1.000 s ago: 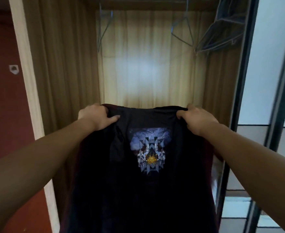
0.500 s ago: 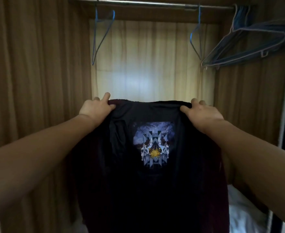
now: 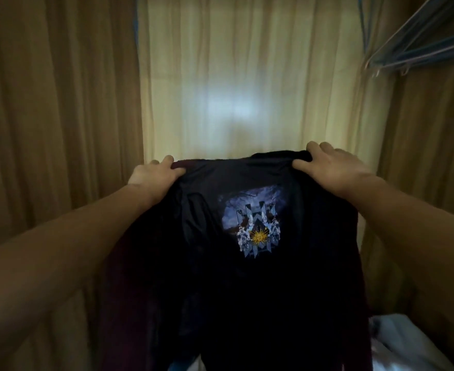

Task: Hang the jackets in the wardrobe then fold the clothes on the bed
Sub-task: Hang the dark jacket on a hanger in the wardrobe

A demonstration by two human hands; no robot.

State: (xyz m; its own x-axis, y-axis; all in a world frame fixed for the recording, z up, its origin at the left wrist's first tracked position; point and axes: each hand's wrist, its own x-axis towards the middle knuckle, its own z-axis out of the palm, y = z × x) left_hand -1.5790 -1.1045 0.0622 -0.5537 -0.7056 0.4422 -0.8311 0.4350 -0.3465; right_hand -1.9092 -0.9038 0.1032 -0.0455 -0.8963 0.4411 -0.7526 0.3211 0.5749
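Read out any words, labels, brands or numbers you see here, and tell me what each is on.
None can be read.
The dark jacket bears only a printed picture, pale striped shapes round a yellow sun, with no legible lettering.
The blue hangers show no label.

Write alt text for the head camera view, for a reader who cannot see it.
Two hands hold a dark jacket up by its top edge inside a wardrobe, the left hand and right hand each gripping one side. A blue emblem with a gold sun is printed on it. Blue hangers hang at upper right.
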